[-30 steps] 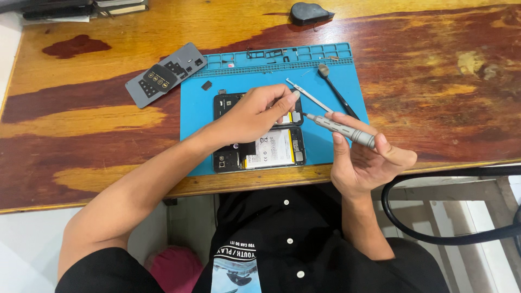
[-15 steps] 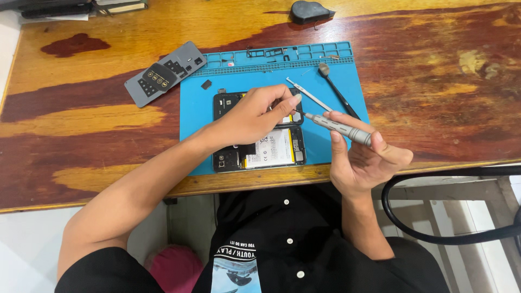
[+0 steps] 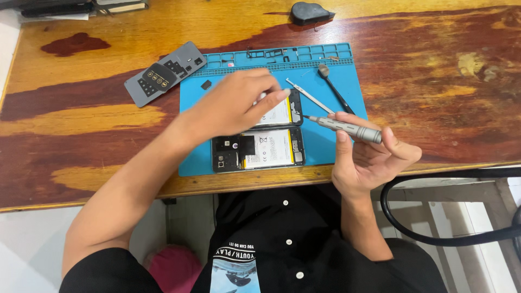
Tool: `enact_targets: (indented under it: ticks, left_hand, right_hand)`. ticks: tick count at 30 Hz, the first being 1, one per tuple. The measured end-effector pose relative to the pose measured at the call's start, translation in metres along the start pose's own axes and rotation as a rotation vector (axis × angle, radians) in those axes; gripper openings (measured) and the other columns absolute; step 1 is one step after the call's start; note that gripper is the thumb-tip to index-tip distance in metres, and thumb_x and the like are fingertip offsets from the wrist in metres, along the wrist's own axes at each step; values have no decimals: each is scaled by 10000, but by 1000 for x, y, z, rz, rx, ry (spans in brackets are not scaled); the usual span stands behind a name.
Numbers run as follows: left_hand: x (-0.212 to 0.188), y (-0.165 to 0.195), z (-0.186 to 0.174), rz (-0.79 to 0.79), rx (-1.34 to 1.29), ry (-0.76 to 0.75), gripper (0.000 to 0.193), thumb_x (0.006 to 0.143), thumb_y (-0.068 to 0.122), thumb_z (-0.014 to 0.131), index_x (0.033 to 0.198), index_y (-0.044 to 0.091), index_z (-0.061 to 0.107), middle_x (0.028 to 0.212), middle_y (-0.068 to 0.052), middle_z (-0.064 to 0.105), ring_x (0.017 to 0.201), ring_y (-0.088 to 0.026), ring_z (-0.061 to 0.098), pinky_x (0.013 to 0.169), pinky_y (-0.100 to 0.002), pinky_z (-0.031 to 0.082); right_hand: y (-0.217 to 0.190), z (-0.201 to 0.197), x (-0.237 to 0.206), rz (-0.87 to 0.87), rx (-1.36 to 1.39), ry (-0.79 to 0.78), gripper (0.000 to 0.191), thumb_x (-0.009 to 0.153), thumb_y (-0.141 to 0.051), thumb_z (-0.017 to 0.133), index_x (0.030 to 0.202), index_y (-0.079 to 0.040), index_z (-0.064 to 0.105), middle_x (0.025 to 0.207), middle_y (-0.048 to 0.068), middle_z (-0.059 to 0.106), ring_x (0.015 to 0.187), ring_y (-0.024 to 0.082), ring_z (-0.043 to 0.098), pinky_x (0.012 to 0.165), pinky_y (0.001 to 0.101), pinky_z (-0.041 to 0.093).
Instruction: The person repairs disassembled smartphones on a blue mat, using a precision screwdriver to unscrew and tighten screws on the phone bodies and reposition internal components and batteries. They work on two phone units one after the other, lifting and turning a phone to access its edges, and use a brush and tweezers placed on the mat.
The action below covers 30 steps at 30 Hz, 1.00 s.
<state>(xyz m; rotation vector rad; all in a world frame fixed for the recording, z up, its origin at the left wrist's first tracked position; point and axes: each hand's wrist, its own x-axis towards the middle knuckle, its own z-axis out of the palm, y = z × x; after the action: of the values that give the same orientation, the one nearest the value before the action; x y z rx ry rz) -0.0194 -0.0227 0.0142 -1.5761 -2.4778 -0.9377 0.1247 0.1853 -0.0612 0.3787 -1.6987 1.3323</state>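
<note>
Fingers pinching grey screwdriver, blue mat, streaked wooden table, white floor

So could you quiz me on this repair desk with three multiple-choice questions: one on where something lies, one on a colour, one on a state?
1. Where do the opened phones lie?
A on the mat
B on bare wood
C on a lap

2. What colour is the mat?
A red
B blue
C green

3. What is the right hand doing?
A resting empty
B holding a screwdriver
C holding a cup

Answers:
1 A, both phones sit on the mat.
2 B, the mat is bright blue.
3 B, its fingers grip a grey screwdriver.
</note>
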Motion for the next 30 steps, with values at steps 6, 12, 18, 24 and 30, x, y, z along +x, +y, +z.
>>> enact_targets:
  ticks: [6,12,18,24,30]
  left_hand:
    - [-7,15,-49,-524,437,-474,621,748,695,729,733,74,732,789,-124,759,786,-321,729,719,-418,551]
    - [-11,43,-46,-691,575,-732,929,397,767,930,904,28,684,895,-127,745,891,-330,735,797,-447,562]
    - [-21,56,-31,-583,546,-628,984,452,612,987,1057,1,509,856,-160,721,853,-364,737,718,-460,578]
    - [-27,56,-30,-595,514,-605,1041,481,597,977,1120,-46,467,811,-183,726,810,-375,737,689,-453,574]
    - [-29,52,-31,-483,501,-498,863,456,610,974,960,-14,657,873,-173,714,840,-374,719,687,-485,545]
  right_hand:
    - [1,0,-2,20,39,38,493,1105,94,608,1331,-181,268,1181,313,674,1081,314,742,957,411,629]
    - [2,0,-3,20,37,35,501,1108,98,610,1348,-179,269,1175,318,669,1086,317,737,968,417,621]
    - [2,0,-1,-4,-16,21,512,1081,117,608,1329,-159,255,1159,321,658,1057,322,745,928,407,623]
    - [-1,3,0,14,17,3,510,1094,116,604,1340,-163,255,1169,322,658,1053,316,745,936,415,626]
    - [2,0,-2,21,6,22,507,1101,103,617,1329,-168,255,1187,336,664,1042,306,748,910,372,665]
